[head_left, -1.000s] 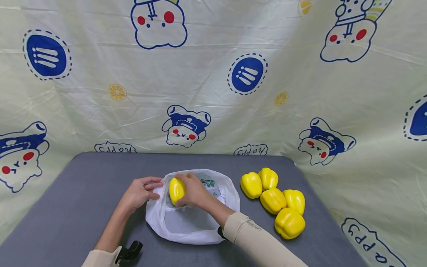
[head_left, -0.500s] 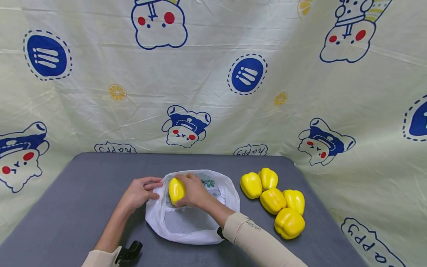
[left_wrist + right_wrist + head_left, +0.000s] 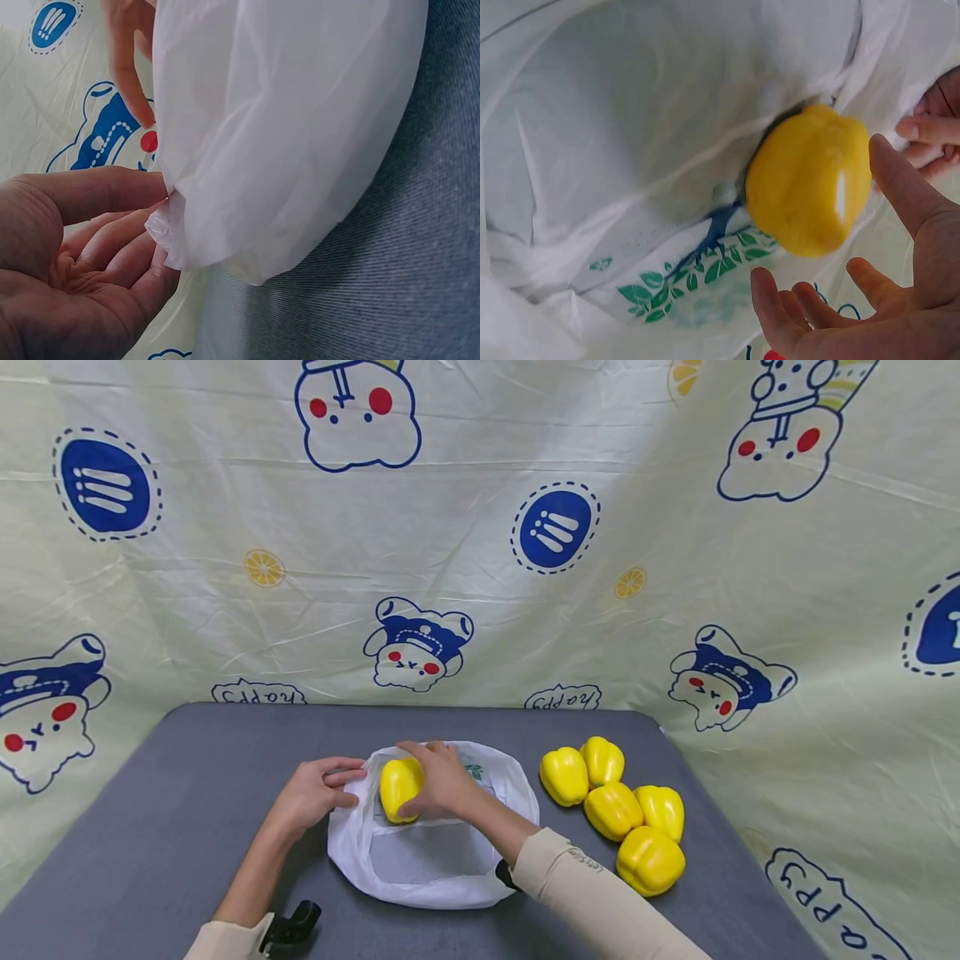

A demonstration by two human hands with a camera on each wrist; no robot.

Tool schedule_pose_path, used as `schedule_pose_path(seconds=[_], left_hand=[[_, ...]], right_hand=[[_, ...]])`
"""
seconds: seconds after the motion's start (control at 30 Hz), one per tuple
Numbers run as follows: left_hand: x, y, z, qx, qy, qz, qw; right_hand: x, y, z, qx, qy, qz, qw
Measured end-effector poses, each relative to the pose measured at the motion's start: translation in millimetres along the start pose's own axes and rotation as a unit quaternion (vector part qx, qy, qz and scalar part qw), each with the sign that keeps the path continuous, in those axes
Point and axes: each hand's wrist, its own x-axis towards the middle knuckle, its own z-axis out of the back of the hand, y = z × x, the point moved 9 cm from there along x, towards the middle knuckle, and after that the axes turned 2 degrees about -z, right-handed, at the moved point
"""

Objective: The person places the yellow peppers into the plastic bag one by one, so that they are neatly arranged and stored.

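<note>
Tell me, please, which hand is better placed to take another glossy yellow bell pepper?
Probably the right hand: it is nearer the five peppers outside the white plastic bag, and its fingers are spread. The left hand pinches the bag's edge.

White bag (image 3: 262, 135) is hiding its yellow pepper (image 3: 397, 789) from the left wrist view; lettering (image 3: 585, 860) on the right sleeve (image 3: 600, 902) is defying reading

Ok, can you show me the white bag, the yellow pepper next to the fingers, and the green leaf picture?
White bag (image 3: 270, 142): left wrist view, on its outer wall.
Yellow pepper (image 3: 804, 184): right wrist view, middle of its side.
Green leaf picture (image 3: 692, 282): right wrist view, on one printed leaf.
</note>
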Motion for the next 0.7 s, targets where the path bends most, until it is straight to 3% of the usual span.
schedule_pose_path(seconds=[0.3,0.7], left_hand=[[0.0,-0.7,1.0,0.003,-0.005,0.003,1.0000],[-0.8,-0.3,0.8,0.013,-0.005,0.014,0.9998]], right_hand=[[0.1,-9.3,22.9,0.018,0.002,0.013,0.9997],[-16.8,-40.8,58.0,0.034,-0.012,-0.019,0.9992]])
